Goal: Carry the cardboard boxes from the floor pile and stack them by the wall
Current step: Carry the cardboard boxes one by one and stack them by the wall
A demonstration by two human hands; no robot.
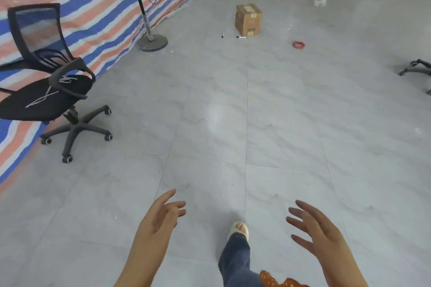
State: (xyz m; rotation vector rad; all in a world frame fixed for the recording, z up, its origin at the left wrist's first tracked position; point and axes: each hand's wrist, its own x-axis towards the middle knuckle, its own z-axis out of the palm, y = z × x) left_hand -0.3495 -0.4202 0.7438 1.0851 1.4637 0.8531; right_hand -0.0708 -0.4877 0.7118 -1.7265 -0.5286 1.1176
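Standing taped brown cardboard box [248, 20], glossy grey tiled floor [279, 112], empty hands

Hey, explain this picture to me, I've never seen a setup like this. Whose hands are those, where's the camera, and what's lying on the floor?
There is no machine here. A person wears one wide-angle camera on the head, looking forward and down, so this single picture shows their own left hand and right hand, both open and holding nothing. A foot is stepping forward. Ahead on the tiled floor stands one cardboard box, with two markers beside it and a red loop of cord nearby. To the left are an office chair, a standing fan and a striped tarp.
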